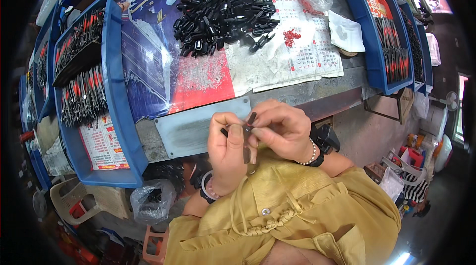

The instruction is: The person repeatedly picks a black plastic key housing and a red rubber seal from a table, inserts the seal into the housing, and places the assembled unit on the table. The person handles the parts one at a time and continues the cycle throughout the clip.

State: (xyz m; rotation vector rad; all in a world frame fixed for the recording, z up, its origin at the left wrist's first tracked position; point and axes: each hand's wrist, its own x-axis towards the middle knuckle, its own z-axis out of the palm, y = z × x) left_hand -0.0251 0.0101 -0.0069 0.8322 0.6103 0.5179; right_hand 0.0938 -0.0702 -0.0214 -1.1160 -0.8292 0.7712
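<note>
1. Part location. I find the small dark parts (252, 118) at the centre of the frame, between the fingertips of both hands, above the near edge of the tabletop (317, 92). I cannot tell whether they are joined.

2. Grip state. The left hand (225, 138) is narrowed, thumb against fingers, on the dark parts. The right hand (282, 128) pinches at the same spot; its exact contact is partly hidden.

3. Handling. I judge the parts light and stiff, probably smooth plastic, and liable to twist under an uneven pinch. Apply modest force; thin ends may snap if bent.

4. Hold points. I would brace the body along its length with 1 hand and work the exposed end with the other, fingertips only.

5. Surroundings. The heap of glossy black pieces (223, 19) lies at upper centre; small red rings (291, 37) lie to its right.
</note>
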